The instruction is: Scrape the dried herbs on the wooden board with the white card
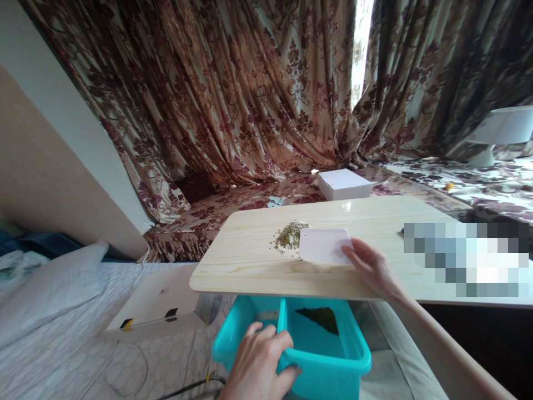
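In my right hand (368,264) is a thin white plastic scraper (325,245), pinched at its right end. Its left edge touches or partly covers a loose pile of small green and whitish grains (290,236) on the light wooden tabletop (245,272). My left hand (266,355) grips the near rim of a turquoise divided bin (325,361), close to the divider, its thumb on the outside. Small dark green grains (322,319) lie in the bin's right compartment. A few pale grains (268,315) show in the left one, partly hidden by my fingers.
Below the table's front edge stands the bin, beside a white box (160,294) on the bed (62,339). A smaller white box (345,183) sits behind the table. A blurred-out object (470,258) covers the table's right end. A cable (195,383) runs near the bin.
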Demonstrator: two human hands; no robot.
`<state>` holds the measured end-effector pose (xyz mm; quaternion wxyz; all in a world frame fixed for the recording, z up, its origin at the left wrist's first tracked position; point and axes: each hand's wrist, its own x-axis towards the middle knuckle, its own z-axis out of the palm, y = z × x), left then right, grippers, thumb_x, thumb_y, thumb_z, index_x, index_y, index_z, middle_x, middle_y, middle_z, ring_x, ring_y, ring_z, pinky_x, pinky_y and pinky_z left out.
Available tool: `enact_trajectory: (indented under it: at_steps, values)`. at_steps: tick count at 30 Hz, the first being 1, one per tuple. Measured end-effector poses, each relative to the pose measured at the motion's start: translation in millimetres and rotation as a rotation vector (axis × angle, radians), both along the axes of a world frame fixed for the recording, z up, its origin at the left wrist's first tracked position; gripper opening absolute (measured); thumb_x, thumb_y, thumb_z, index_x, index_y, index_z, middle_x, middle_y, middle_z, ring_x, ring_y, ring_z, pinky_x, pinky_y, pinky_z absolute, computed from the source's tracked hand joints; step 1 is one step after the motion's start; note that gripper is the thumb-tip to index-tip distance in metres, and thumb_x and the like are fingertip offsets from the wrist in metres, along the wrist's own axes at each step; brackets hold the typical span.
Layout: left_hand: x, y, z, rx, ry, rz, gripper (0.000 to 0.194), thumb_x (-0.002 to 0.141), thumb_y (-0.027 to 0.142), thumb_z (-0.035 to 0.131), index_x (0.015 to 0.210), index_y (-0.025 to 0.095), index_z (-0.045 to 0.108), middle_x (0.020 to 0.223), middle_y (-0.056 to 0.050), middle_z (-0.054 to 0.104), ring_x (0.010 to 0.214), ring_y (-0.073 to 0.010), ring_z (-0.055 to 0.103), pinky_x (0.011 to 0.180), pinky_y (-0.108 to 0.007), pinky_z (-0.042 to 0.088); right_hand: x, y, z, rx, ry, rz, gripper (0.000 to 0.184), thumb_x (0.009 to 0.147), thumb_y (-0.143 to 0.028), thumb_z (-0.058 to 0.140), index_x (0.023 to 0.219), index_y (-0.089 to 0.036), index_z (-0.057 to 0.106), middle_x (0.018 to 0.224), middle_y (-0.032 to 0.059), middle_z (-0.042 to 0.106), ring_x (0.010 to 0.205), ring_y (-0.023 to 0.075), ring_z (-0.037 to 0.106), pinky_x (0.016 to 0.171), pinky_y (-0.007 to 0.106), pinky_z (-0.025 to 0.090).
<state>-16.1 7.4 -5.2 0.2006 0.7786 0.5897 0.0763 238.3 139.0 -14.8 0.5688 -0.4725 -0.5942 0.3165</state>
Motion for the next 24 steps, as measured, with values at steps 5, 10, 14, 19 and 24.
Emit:
enact_trajectory:
  at_steps: [5, 10, 14, 19, 24]
  values:
    - [-0.7, 0.7, -2.4, -0.018, 0.02, 0.002, 0.013, 0.075, 0.02, 0.064, 0.087, 0.025, 0.063, 0.089, 0.0, 0.059, 0.096, -0.0212, 0.052, 0.096, -0.036, 0.032, -3.4, 22.7, -6.8, 0.024, 0.036, -0.04, 0.028, 0.073, -0.044, 0.062, 0.084, -0.019, 0.065, 0.077, 0.0053, 0.071, 0.07, 0.0204, 0.065, 0.064, 0.031, 0.052]
    - [-3.5, 2.2, -5.0, -0.022, 0.015, 0.003, 0.014, 0.075, 0.02, 0.064, 0.088, 0.026, 0.063, 0.089, 0.0, 0.059, 0.097, -0.0212, 0.052, 0.097, -0.036, 0.031, -14.5, 45.2, -11.5, 0.045, 0.062, 0.007, 0.027, 0.075, -0.04, 0.06, 0.09, -0.018, 0.064, 0.081, 0.0053, 0.071, 0.074, 0.0191, 0.066, 0.068, 0.031, 0.052]
    - [-5.2, 1.7, -5.4, -0.008, -0.012, 0.004, 0.013, 0.076, 0.021, 0.062, 0.087, 0.026, 0.063, 0.088, 0.0, 0.06, 0.096, -0.0214, 0.052, 0.096, -0.035, 0.031, -14.6, 40.4, -8.4, 0.032, 0.01, 0.03, 0.024, 0.076, -0.038, 0.059, 0.089, -0.018, 0.064, 0.079, 0.0044, 0.071, 0.073, 0.0189, 0.065, 0.066, 0.03, 0.051]
    - [-7.3, 0.9, -8.2, 0.026, -0.037, 0.004, 0.01, 0.076, 0.021, 0.062, 0.085, 0.026, 0.062, 0.086, 0.002, 0.059, 0.094, -0.0204, 0.052, 0.095, -0.034, 0.031, -5.5, 24.2, 0.1, 0.031, -0.006, -0.003, 0.022, 0.075, -0.039, 0.059, 0.086, -0.02, 0.064, 0.078, 0.0038, 0.07, 0.07, 0.0185, 0.064, 0.062, 0.028, 0.05]
    - [-8.2, 0.4, -10.0, 0.028, -0.044, 0.004, 0.011, 0.077, 0.021, 0.061, 0.086, 0.026, 0.062, 0.087, 0.001, 0.058, 0.095, -0.0209, 0.052, 0.095, -0.035, 0.031, -0.6, 14.3, 1.4, 0.04, 0.026, -0.056, 0.021, 0.074, -0.039, 0.06, 0.082, -0.02, 0.062, 0.073, 0.0035, 0.068, 0.068, 0.0184, 0.062, 0.058, 0.027, 0.049]
